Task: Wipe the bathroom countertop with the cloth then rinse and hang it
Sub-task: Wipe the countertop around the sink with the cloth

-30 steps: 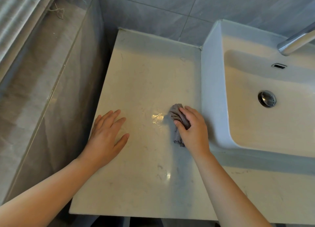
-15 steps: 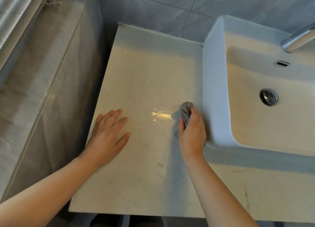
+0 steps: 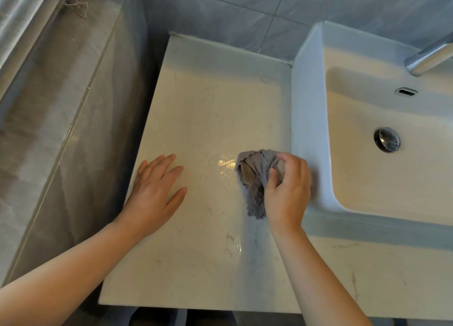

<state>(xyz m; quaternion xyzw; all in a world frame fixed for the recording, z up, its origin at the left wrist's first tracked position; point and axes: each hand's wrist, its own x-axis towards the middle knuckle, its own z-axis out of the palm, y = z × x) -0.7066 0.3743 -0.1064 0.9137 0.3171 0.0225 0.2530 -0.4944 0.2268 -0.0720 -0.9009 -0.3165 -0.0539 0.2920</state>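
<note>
One crumpled grey cloth lying bunched on the wet, pale desk, just beside the outer wall of the white sink. Right grip curled, pinching its upper folds between thumb and fingers. Left grip flat on the desk, fingers straight and spread, holding nothing.

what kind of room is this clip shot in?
Almost certainly a bathroom: a white vessel basin with a chrome faucet sits on a pale marble-look countertop, grey tiles line the wall behind, and the right hand grips a grey cloth on it.
</note>
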